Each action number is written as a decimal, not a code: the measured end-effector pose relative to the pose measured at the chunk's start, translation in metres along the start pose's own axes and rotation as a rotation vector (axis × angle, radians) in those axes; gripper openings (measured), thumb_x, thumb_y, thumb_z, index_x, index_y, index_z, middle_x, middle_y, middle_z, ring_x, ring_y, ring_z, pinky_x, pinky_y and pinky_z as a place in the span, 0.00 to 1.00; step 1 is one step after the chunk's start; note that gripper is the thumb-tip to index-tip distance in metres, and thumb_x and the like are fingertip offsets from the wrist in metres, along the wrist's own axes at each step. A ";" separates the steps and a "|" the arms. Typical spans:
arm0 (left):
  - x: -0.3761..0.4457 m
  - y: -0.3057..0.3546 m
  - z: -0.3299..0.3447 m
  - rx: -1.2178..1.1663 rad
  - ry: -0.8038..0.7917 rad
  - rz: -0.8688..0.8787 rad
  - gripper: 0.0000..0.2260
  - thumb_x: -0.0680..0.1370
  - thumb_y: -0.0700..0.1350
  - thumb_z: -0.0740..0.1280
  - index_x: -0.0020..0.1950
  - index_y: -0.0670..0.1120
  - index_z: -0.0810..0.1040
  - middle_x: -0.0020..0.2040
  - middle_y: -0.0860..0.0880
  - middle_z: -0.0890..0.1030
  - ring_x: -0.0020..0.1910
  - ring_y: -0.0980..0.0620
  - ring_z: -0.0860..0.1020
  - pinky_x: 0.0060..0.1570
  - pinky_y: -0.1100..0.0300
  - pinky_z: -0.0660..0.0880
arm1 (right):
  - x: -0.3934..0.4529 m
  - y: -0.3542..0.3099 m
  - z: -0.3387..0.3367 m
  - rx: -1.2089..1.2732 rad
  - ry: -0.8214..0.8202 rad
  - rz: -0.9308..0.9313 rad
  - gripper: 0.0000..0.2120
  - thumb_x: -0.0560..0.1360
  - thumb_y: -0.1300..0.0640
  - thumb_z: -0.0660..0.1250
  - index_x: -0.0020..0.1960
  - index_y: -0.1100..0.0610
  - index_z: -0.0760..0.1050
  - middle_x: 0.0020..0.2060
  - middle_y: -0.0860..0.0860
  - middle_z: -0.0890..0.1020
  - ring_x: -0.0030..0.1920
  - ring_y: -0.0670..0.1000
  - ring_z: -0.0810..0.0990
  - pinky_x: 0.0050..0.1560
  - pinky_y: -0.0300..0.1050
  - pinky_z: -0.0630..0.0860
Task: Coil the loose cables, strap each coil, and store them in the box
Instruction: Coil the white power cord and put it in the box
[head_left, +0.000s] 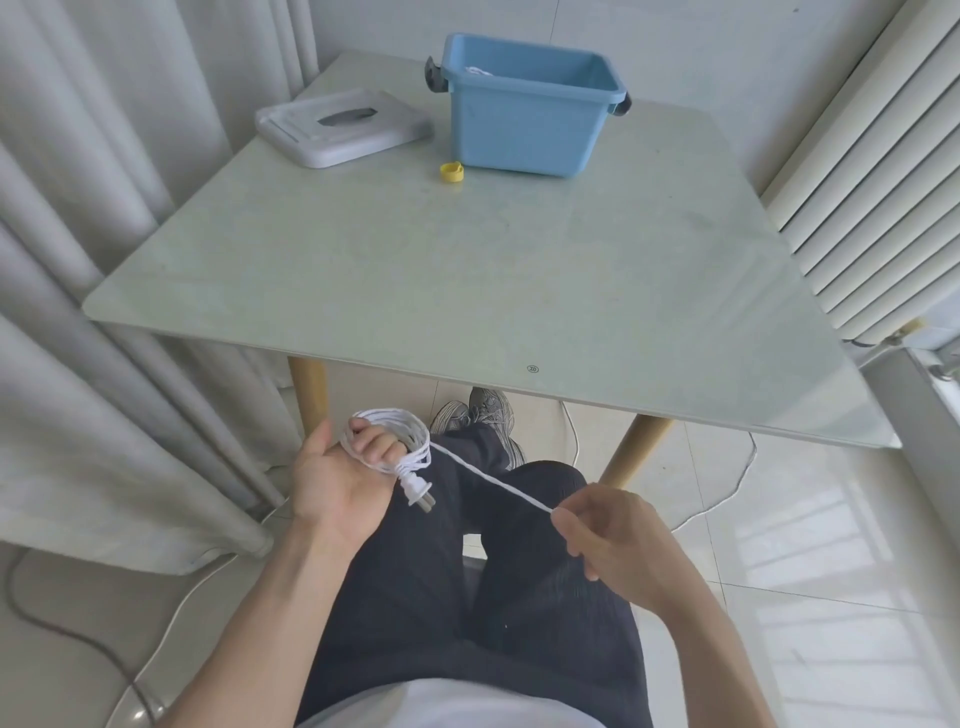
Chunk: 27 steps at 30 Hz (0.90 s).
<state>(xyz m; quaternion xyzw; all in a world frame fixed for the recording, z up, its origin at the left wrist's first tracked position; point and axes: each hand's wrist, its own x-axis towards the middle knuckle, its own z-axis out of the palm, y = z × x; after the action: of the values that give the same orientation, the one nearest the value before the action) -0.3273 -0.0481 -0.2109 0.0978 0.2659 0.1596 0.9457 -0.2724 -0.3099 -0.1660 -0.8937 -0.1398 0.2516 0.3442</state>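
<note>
My left hand (345, 475) holds a white cable coil (410, 434) wound around its curled fingers, below the table's near edge. The cable's white plug (417, 491) hangs from the coil beside my palm. A taut strand of the same cable runs right and down to my right hand (608, 535), which pinches it between thumb and fingers over my lap. The blue box (524, 111) stands open at the far side of the table, with something white partly visible inside. A small yellow strap (451, 172) lies on the table in front of the box.
The box's grey-white lid (343, 126) lies left of the box. The pale green table (467, 275) has wooden legs. More white cable (727, 493) trails on the tiled floor at right. Curtains hang at left, a radiator (872, 171) stands at right. A dark cord (62, 623) lies on the floor.
</note>
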 end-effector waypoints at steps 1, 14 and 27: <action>-0.001 -0.001 0.001 0.003 -0.004 0.029 0.07 0.72 0.45 0.65 0.39 0.45 0.69 0.31 0.51 0.64 0.28 0.52 0.64 0.37 0.59 0.64 | -0.001 -0.001 0.003 -0.005 -0.021 -0.004 0.07 0.78 0.53 0.66 0.43 0.52 0.79 0.31 0.47 0.83 0.27 0.47 0.80 0.31 0.33 0.73; -0.012 -0.031 0.002 0.990 -0.166 0.033 0.08 0.84 0.42 0.58 0.54 0.38 0.73 0.46 0.42 0.84 0.39 0.47 0.83 0.48 0.50 0.80 | -0.008 -0.024 0.020 0.070 -0.160 -0.282 0.04 0.76 0.55 0.70 0.43 0.49 0.81 0.39 0.44 0.84 0.39 0.44 0.81 0.43 0.38 0.76; -0.044 -0.055 0.018 1.051 -0.629 -0.498 0.20 0.80 0.60 0.55 0.39 0.45 0.69 0.28 0.47 0.60 0.27 0.49 0.54 0.29 0.58 0.62 | 0.004 -0.016 0.021 0.262 0.229 -0.243 0.09 0.75 0.46 0.71 0.40 0.50 0.81 0.34 0.48 0.84 0.35 0.46 0.80 0.37 0.38 0.74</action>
<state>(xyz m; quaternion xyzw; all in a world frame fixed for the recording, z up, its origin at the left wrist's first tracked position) -0.3399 -0.1166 -0.1899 0.5240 0.0344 -0.2508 0.8132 -0.2819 -0.2857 -0.1696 -0.8407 -0.1725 0.1213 0.4987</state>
